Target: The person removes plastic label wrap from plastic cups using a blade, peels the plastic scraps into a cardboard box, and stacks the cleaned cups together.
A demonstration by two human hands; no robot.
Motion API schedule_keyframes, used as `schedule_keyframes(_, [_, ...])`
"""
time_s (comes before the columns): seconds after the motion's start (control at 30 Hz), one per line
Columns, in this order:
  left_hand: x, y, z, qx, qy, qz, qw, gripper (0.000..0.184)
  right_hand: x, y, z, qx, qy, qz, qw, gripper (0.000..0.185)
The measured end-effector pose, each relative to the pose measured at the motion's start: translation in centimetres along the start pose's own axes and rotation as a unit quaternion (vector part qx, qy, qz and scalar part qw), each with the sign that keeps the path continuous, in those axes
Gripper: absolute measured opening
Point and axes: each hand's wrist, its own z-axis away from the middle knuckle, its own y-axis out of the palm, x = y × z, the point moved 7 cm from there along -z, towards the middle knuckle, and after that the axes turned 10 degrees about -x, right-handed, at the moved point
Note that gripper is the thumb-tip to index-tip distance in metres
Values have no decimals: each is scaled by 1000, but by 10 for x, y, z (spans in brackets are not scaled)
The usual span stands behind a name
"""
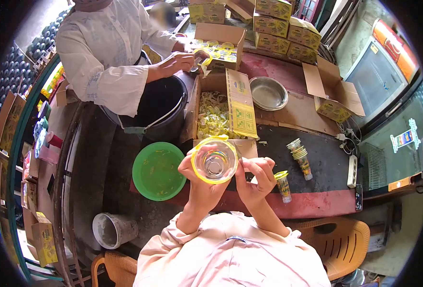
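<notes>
My left hand is wrapped round a clear plastic cup with a yellow rim, its open mouth facing up toward me. At the cup's right edge, my right hand is closed in a pinch. A small dark sliver shows at its fingertips, too small to name. Right of that hand, a clear cup with a yellow top stands on the table. A stack of printed plastic cups leans farther right. Beyond my hands, a cardboard box holds yellow and clear plastic scraps.
A green basin and a white bucket are on the left. Across from me, a co-worker's hands handle a cup beside a box of cups. Metal bowls, an open carton and a power strip lie right.
</notes>
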Motion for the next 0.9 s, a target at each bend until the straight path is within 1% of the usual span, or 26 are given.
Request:
schedule_keyframes(0.07, [-12, 1, -7, 31, 35, -100, 994, 63, 0, 1, -3, 0, 0, -3, 1000, 20])
schedule_keyframes(0.17, [-4, 4, -7, 26, 7, 24, 999, 58, -1, 1, -5, 5, -3, 3, 1000, 21])
schedule_keyframes(0.27, [-3, 3, -6, 43, -9, -1, 999, 54, 1, 2, -12, 1, 3, 7, 1000, 20])
schedule_keyframes(0.37, [-12, 3, -10, 81, 15, -94, 992, 69, 1, 3, -18, 1, 0, -3, 1000, 20])
schedule_keyframes(0.4, [-7, 1, -9, 71, -2, -84, 994, 69, 1, 4, -17, 2, 6, -6, 1000, 20])
schedule_keyframes(0.5, [-6, 1, -13, 62, -9, -30, 998, 69, 0, 4, -14, 8, 22, -13, 1000, 19])
schedule_keyframes(0.6, [-1, 2, -7, 90, -22, -72, 993, 68, 0, 3, -11, 21, 37, -11, 999, 16])
schedule_keyframes(0.7, [-7, 1, -9, 106, 20, -107, 988, 68, -2, 5, -13, 26, 39, -2, 999, 17])
schedule_keyframes(0.8, [-4, -1, -10, 90, 11, -79, 993, 69, -5, 8, -14, 27, 41, -6, 999, 21])
schedule_keyframes(0.9, [6, -2, -9, 80, -4, -88, 993, 68, -9, 9, -8, 31, 53, -13, 998, 22])
